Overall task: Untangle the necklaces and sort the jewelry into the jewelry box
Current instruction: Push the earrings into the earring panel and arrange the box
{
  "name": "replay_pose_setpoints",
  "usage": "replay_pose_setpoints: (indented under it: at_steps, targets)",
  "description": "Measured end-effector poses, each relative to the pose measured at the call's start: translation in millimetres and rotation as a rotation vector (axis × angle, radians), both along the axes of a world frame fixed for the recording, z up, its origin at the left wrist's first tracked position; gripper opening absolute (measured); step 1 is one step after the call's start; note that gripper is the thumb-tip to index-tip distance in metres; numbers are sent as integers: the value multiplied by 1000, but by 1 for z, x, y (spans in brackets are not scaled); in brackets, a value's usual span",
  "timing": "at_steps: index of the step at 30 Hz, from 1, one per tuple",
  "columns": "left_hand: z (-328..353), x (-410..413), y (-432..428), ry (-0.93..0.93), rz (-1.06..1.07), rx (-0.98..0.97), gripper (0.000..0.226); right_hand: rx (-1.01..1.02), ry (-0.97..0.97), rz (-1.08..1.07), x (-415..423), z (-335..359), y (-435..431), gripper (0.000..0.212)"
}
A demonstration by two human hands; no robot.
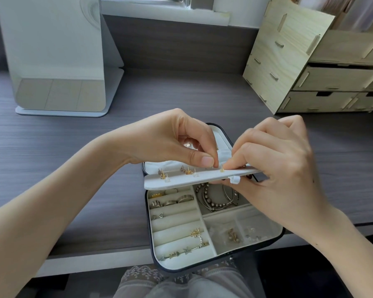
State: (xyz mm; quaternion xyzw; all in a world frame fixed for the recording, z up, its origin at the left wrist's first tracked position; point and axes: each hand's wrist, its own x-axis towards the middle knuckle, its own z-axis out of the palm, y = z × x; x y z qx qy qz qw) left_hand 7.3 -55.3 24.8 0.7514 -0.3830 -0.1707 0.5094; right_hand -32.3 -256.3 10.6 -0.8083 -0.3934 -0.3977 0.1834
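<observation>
- A white standing mirror sits at the far left of the grey desk.
- The left hand hovers over the open jewelry box. Its thumb and forefinger are pressed together on a thin gold stud that stands on the earring panel; the other fingers are curled in.
- The panel is a white flap lifted over the box. More stud earrings are stuck through its left half.
- In the box tray below, rings sit in the roll slots, bracelets are coiled in the upper compartment, and a star-link chain lies across the lower rolls.
- The right hand clasps the panel's right end. Its bent fingers lie over the top, and the forefinger tip is beside the stud; the thumb is hidden underneath.
- A wooden drawer organizer stands at the far right.
</observation>
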Motion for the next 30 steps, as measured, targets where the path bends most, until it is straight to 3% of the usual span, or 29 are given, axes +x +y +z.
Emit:
replay_pose_setpoints:
  at_steps: [15,24,30]
  targets:
    - [3,-2,0,-163,-3,100,14,-5,8,-2,1,-1,2,30]
    - [5,-4,0,63,8,132,9,-32,-2,15,1,1,1,30]
    - [6,-7,-1,56,12,121,7,-36,4,9,1,3,1,29]
